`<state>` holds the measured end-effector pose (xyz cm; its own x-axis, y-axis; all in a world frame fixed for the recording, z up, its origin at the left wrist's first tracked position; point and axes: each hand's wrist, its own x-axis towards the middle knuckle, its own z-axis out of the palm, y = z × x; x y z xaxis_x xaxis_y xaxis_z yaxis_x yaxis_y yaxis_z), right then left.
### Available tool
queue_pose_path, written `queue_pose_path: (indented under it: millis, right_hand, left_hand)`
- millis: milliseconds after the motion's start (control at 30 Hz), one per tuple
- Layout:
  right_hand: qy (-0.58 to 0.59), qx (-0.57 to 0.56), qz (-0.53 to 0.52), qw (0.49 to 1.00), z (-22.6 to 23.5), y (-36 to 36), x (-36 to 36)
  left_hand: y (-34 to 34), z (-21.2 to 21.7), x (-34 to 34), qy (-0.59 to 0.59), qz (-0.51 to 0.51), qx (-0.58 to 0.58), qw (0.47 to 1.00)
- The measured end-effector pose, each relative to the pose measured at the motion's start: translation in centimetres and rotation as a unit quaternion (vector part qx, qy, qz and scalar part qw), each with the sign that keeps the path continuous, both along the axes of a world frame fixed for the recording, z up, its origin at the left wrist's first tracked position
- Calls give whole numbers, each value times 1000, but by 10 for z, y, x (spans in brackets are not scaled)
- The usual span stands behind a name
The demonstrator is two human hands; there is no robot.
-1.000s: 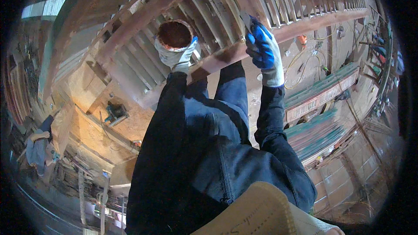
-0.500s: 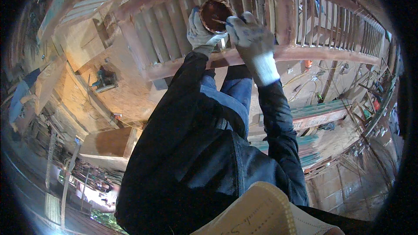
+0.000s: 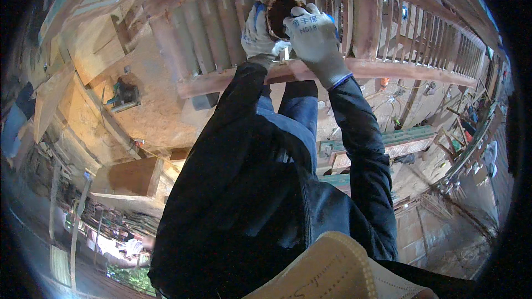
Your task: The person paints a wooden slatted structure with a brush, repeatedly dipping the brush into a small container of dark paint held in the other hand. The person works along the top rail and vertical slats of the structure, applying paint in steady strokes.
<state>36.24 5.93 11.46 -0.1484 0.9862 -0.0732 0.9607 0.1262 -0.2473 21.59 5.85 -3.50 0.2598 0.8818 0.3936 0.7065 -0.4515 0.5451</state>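
My left hand (image 3: 257, 33), in a white work glove, grips the side of a round pot (image 3: 271, 21) with a crusted rim and dark reddish-brown contents. Over the pot's right side is my right hand (image 3: 313, 30), gloved too, its fingers curled in at the opening. Half a second ago a thin stick showed in those fingers; now the hand and rim hide it. Both hands are above a long reddish-brown wooden frame (image 3: 266, 72) with upright slats (image 3: 206, 36).
To the right the frame continues in thinner spindles (image 3: 421, 36). A dark power tool (image 3: 125, 95) rests on the sandy floor at left, with a wooden box (image 3: 128, 178) nearer. Stacked greenish boards (image 3: 388, 143) lie at right, near cables and scraps.
My right hand has turned, bringing the back of its glove up, and its fingers have moved further over the pot. The stick has gone out of sight. My left hand still holds the pot.
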Motion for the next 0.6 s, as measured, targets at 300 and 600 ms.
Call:
queue_pose_path:
  millis: [300, 600]
  right_hand:
    - [198, -57, -143, 968, 4, -12, 18]
    - [461, -212, -378, 774, 28, -26, 52]
  left_hand:
    - [2, 5, 1, -17, -20, 32, 999]
    - [3, 8, 2, -7, 7, 10, 1000]
